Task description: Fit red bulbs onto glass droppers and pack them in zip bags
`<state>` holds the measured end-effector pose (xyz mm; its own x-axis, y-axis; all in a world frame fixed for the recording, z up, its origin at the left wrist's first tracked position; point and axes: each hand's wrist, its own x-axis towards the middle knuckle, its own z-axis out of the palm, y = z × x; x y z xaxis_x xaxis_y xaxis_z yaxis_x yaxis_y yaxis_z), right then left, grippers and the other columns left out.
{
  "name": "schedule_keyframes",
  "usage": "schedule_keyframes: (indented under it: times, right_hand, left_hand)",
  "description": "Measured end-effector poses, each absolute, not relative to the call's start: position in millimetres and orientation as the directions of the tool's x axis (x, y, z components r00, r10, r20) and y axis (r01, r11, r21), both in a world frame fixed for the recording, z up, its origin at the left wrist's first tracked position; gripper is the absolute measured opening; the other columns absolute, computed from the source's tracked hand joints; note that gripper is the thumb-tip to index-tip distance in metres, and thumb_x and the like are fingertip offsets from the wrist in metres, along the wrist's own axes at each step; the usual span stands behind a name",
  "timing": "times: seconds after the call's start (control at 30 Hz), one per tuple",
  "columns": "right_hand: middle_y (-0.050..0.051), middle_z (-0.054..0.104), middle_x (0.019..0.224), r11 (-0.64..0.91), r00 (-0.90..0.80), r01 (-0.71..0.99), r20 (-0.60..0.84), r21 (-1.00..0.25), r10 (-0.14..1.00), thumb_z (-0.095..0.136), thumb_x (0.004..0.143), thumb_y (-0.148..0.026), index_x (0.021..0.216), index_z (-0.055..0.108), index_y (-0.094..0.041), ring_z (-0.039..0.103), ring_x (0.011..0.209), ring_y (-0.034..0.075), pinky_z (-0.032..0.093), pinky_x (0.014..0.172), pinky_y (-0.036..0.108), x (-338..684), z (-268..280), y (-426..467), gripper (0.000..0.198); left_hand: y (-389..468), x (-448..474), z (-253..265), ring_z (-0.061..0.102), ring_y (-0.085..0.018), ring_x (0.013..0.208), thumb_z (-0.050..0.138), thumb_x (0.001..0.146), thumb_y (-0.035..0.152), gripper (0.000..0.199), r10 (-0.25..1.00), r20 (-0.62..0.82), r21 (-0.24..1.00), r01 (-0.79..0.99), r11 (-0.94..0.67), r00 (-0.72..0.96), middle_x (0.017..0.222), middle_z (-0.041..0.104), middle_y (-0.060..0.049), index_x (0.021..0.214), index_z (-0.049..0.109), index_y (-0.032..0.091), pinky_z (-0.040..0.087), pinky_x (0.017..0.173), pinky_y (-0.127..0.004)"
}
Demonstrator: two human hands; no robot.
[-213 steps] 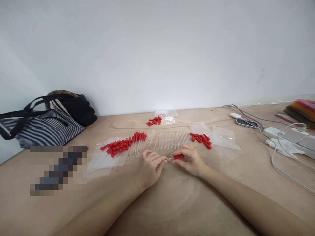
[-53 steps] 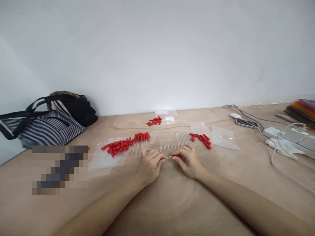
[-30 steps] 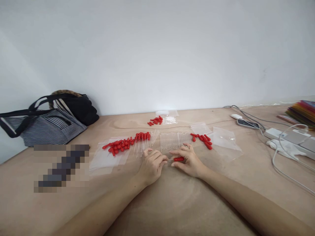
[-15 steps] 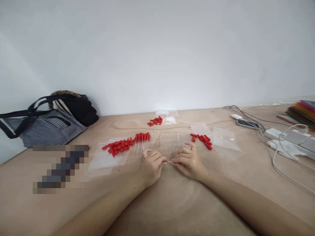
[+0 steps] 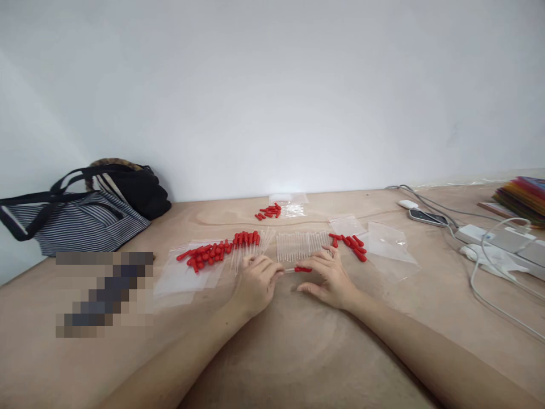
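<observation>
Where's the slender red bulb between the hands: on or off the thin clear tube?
On: no gap shows between the slender red bulb and thin clear tube.

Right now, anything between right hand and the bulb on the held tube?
Nothing visible: the right hand has its fingers at the red bulb, thumb apart below. The clear tube extends the other way, to the left hand.

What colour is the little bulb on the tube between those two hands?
The bulb is red; it shows in the head view, the only one here.
</observation>
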<state>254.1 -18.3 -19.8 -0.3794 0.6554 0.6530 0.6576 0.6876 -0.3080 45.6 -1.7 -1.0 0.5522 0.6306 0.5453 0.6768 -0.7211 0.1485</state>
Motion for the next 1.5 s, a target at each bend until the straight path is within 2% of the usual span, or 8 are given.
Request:
schedule_keyframes:
  times: [0.13, 0.23, 0.33, 0.8, 0.97, 1.27, 1.4, 1.5]
  right_hand:
    - [0.009, 0.059, 0.106, 0.562, -0.222, 0.774, 0.706, -0.292, 0.673, 0.055, 0.076, -0.039, 0.115, 0.047, -0.021, 0.053, 0.095, 0.023, 0.029, 0.088, 0.042, 263.6, -20.1, -16.4, 0.044]
    - [0.010, 0.057, 0.106, 0.515, -0.160, 0.802, 0.723, -0.302, 0.672, 0.052, 0.078, -0.033, 0.111, 0.050, -0.021, 0.052, 0.097, 0.023, 0.033, 0.084, 0.040, 265.5, -23.9, -13.7, 0.035]
    - [0.010, 0.056, 0.106, 0.528, -0.186, 0.800, 0.718, -0.286, 0.671, 0.051, 0.078, -0.030, 0.103, 0.054, -0.021, 0.052, 0.096, 0.023, 0.032, 0.085, 0.041, 262.6, -25.9, -13.7, 0.027]
    - [0.009, 0.055, 0.106, 0.513, -0.199, 0.807, 0.681, -0.294, 0.704, 0.051, 0.078, -0.029, 0.100, 0.056, -0.021, 0.053, 0.090, 0.021, 0.032, 0.085, 0.041, 259.5, -24.1, -17.2, 0.025]
    - [0.009, 0.055, 0.106, 0.505, -0.205, 0.814, 0.672, -0.286, 0.712, 0.051, 0.078, -0.029, 0.100, 0.056, -0.021, 0.052, 0.091, 0.021, 0.032, 0.084, 0.040, 260.6, -24.2, -16.3, 0.024]
    - [0.000, 0.060, 0.066, 0.455, -0.265, 0.866, 0.580, -0.209, 0.771, 0.054, 0.076, -0.026, 0.072, 0.063, -0.024, 0.050, 0.070, 0.017, 0.026, 0.073, 0.036, 270.1, -15.4, -12.2, 0.010]
    - [0.000, 0.061, 0.062, 0.371, -0.153, 0.895, 0.610, -0.249, 0.778, 0.053, 0.076, -0.028, 0.067, 0.063, -0.023, 0.050, 0.068, 0.017, 0.024, 0.072, 0.036, 292.8, -12.2, -1.9, 0.015]
    - [0.002, 0.062, 0.063, 0.175, 0.049, 0.935, 0.600, -0.309, 0.798, 0.049, 0.074, -0.031, 0.065, 0.064, -0.023, 0.049, 0.069, 0.019, 0.022, 0.070, 0.036, 313.0, -11.1, 6.8, 0.019]
  left_hand:
    - [18.8, 15.7, 15.2, 0.058, -0.019, 0.079, 0.039, 0.085, 0.025, 0.022, 0.763, 0.571, 0.186, 0.858, -0.479, 0.302, 0.083, 0.067, -0.005, 0.083, 0.060, 0.018, 0.039, 0.073, -0.030]
    - [32.5, -6.4, 24.2, 0.060, -0.022, 0.085, 0.039, 0.084, 0.026, 0.023, 0.901, 0.428, 0.167, 0.973, -0.158, 0.073, 0.089, 0.068, -0.005, 0.090, 0.061, 0.018, 0.042, 0.073, -0.030]
    - [40.2, -17.0, 25.5, 0.062, -0.025, 0.085, 0.039, 0.084, 0.024, 0.024, 0.945, 0.324, 0.116, 0.993, 0.001, -0.039, 0.089, 0.068, -0.008, 0.095, 0.059, 0.016, 0.042, 0.071, -0.032]
    - [45.6, -14.8, 16.7, 0.063, -0.023, 0.077, 0.044, 0.082, 0.032, 0.018, 0.970, 0.242, 0.083, 0.997, 0.001, -0.021, 0.076, 0.067, -0.005, 0.083, 0.054, 0.018, 0.042, 0.066, -0.030]
    - [42.1, -14.3, 22.8, 0.062, -0.027, 0.076, 0.039, 0.084, 0.034, 0.025, 0.969, 0.248, -0.045, 0.998, 0.036, -0.024, 0.076, 0.066, -0.008, 0.085, 0.056, 0.017, 0.042, 0.063, -0.032]
    - [56.5, 50.5, 14.4, 0.052, -0.025, 0.092, 0.050, 0.079, 0.028, 0.016, 0.879, 0.378, -0.081, 0.956, -0.282, 0.291, 0.093, 0.059, -0.009, 0.079, 0.063, 0.018, 0.037, 0.077, -0.036]
    - [76.2, 75.9, 6.1, 0.049, -0.028, 0.095, 0.051, 0.077, 0.027, 0.019, 0.888, 0.378, -0.075, 0.965, -0.251, 0.260, 0.095, 0.058, -0.012, 0.082, 0.065, 0.016, 0.036, 0.077, -0.039]
    - [85.2, 82.8, 3.7, 0.048, -0.029, 0.095, 0.050, 0.076, 0.025, 0.020, 0.900, 0.368, -0.078, 0.972, -0.220, 0.233, 0.095, 0.058, -0.014, 0.080, 0.066, 0.014, 0.036, 0.077, -0.040]
